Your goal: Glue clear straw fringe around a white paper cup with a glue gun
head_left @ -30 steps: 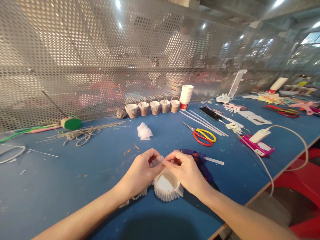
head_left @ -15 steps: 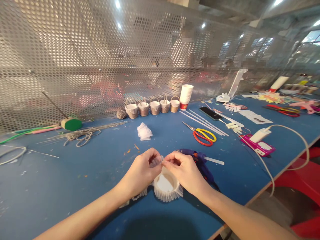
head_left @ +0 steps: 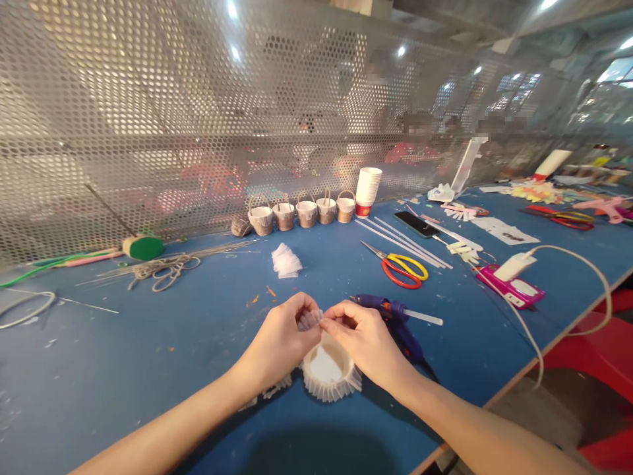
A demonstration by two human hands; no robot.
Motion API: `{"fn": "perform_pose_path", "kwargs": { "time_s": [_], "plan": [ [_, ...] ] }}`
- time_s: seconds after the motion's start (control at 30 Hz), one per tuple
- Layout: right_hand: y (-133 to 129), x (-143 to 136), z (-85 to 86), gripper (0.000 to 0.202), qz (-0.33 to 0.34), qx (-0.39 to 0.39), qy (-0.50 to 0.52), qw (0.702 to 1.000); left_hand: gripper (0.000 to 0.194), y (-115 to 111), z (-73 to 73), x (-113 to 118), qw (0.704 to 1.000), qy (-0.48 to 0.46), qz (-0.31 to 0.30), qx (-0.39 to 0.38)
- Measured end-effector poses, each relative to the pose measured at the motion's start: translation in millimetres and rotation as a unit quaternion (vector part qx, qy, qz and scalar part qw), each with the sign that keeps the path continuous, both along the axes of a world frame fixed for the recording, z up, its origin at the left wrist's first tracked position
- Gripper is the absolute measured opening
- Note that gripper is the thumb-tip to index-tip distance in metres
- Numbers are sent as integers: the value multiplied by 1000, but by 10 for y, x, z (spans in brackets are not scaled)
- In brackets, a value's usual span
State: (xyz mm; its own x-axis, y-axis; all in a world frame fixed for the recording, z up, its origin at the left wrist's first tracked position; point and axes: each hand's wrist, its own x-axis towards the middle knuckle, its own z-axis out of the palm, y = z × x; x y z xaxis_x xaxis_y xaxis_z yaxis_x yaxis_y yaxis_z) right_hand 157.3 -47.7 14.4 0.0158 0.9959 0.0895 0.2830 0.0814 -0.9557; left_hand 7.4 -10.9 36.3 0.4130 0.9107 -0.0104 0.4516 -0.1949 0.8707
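A pleated, translucent white ribbon (head_left: 309,320) is bunched in my left hand (head_left: 281,340), whose fingers are closed around it. My right hand (head_left: 363,333) pinches at the ribbon's end, its fingertips touching those of my left. Just below both hands stands a small round cup (head_left: 329,363) with a white bottom inside and a ruffled pleated trim around its outside. More ruffled trim (head_left: 277,388) lies partly hidden under my left wrist. A dark blue glue gun (head_left: 380,303) with a glue stick in its back lies beside my right hand, partly covered by it.
Behind the hands lie pleated white fabric (head_left: 285,260), scissors (head_left: 400,267) and long white sticks (head_left: 403,243). Several small baskets (head_left: 306,214) and stacked paper cups (head_left: 368,191) line the mesh screen (head_left: 148,119). Right are a phone (head_left: 416,224) and a pink power strip (head_left: 512,288); left, twine (head_left: 165,267).
Both hands stay almost in place, still pinching the ribbon. A little more of the pleated ribbon shows between the fingers of my left hand.
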Motion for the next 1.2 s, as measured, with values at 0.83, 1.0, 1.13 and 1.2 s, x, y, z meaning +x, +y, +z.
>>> {"fn": "perform_pose_path", "kwargs": {
  "time_s": [0.83,1.0,1.13,1.2],
  "plan": [
    [-714,277,6,18,29,263,-250,931,17,7,164,-163,989,1,-83,-120],
    [-753,161,-120,30,29,346,-366,863,21,4,312,-222,977,12,-109,-183],
    [-684,119,-82,27,16,382,-393,837,27,24,393,-243,965,1,-134,-226],
    [-656,121,-46,25,16,398,-386,832,31,49,407,-248,957,-8,-147,-248]
  ]
}}
